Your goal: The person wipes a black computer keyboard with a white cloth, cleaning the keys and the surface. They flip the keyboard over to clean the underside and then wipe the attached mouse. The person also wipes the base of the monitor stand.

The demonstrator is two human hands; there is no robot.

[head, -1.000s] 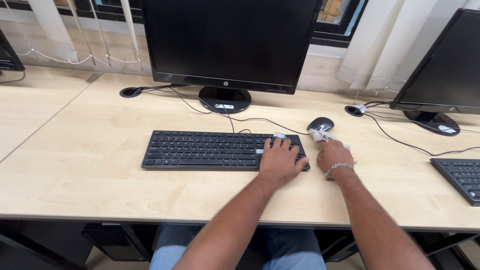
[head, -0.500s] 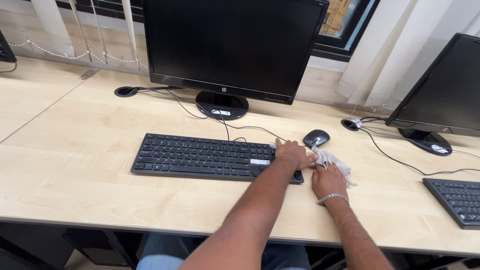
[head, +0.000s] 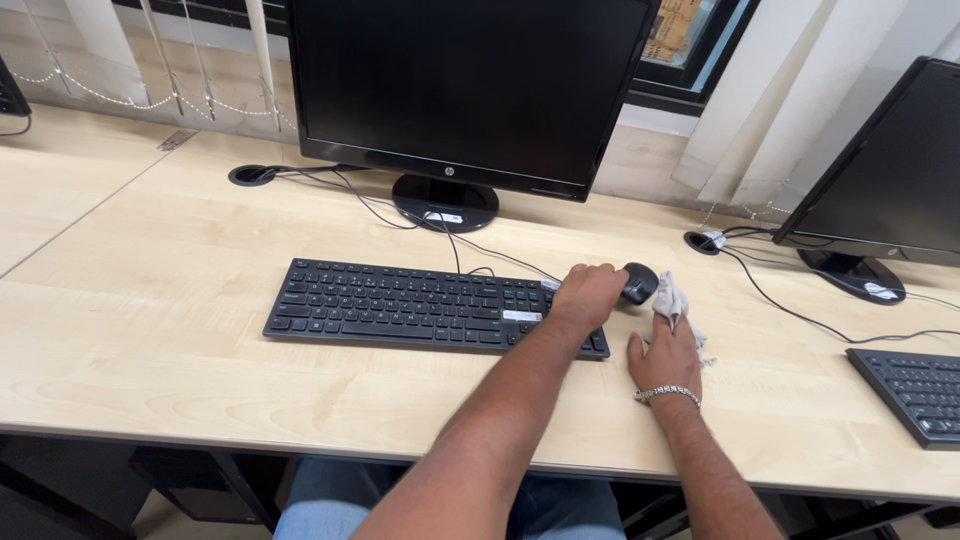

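Observation:
A black keyboard (head: 400,300) lies on the light wooden desk (head: 180,260) in front of a dark monitor (head: 460,90). My left hand (head: 590,292) reaches over the keyboard's right end, its fingers curled on the left side of a black mouse (head: 642,282). My right hand (head: 665,358), with a metal bracelet at the wrist, rests on the desk just right of the keyboard. It holds a crumpled grey cloth (head: 672,300), which stands up beside the mouse's right side.
A second monitor (head: 880,180) and a second keyboard (head: 915,395) sit at the right. Black cables (head: 800,315) run across the desk to grommet holes (head: 250,176). Vertical blinds hang behind. The desk's front edge is near my legs.
My left hand moved off the keyboard's right end and closed on the mouse. My right hand lifted the cloth up next to the mouse.

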